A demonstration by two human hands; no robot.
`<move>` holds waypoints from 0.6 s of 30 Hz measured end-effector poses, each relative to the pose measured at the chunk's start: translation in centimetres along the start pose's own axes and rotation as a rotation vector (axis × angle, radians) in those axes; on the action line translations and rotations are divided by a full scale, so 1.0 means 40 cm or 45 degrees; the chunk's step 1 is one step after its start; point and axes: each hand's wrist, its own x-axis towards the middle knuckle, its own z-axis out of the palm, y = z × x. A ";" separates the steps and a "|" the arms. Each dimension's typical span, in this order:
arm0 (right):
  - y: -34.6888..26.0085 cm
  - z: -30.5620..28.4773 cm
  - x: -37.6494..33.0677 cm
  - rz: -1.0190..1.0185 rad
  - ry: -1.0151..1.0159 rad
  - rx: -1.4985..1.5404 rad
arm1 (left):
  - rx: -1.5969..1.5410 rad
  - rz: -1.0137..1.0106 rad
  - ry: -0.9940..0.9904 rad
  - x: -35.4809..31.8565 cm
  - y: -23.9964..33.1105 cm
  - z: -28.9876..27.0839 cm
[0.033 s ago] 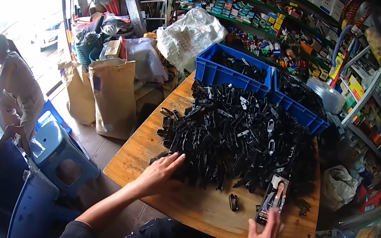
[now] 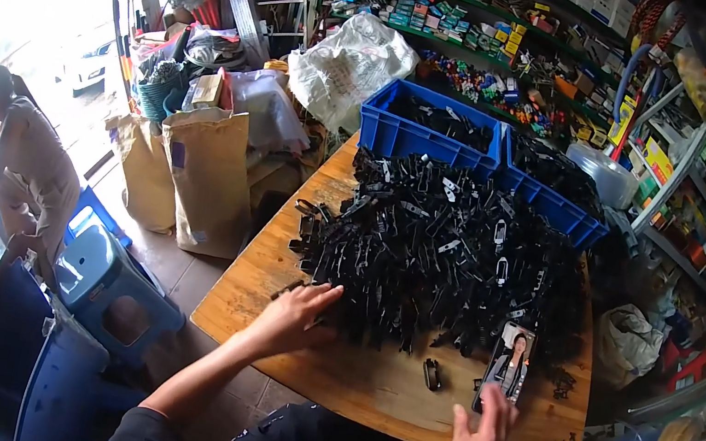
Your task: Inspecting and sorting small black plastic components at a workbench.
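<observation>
A large heap of small black plastic parts (image 2: 432, 252), some with pale metal pieces, covers much of a wooden table (image 2: 378, 407). At the heap's near left edge is my left hand (image 2: 292, 315), palm down with fingers stretched out and nothing visibly held. One black part (image 2: 432, 375) lies apart from the heap on bare wood, between my hands. To its right a phone (image 2: 511, 354) lies face up, showing a person on its lit screen. My right hand (image 2: 481, 433) is over the phone's near end, fingers apart; whether a fingertip touches the screen I cannot tell.
Two blue crates (image 2: 427, 142) of black parts border the table's far side. Paper sacks (image 2: 205, 182) and a blue stool (image 2: 114, 283) stand left. Another person (image 2: 32, 157) bends near the bright doorway. Shelves of small boxes (image 2: 434, 15) line the back; a metal rack (image 2: 674, 171) stands right.
My right hand has shifted slightly left across the phone's near end. My left hand stays at the heap's edge with barely any movement.
</observation>
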 end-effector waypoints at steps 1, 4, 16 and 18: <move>-0.032 0.005 0.019 -0.082 -0.034 0.007 | -0.183 -0.042 0.050 0.020 -0.011 -0.019; -0.069 0.034 0.049 -0.221 -0.246 0.057 | -0.380 0.028 0.191 0.082 -0.071 -0.055; -0.077 0.138 0.048 -0.173 -0.217 0.284 | 0.222 -0.218 -0.162 0.311 -0.365 0.090; -0.120 0.127 0.056 -0.212 -0.148 0.233 | -0.570 -0.448 0.399 0.260 -0.391 0.059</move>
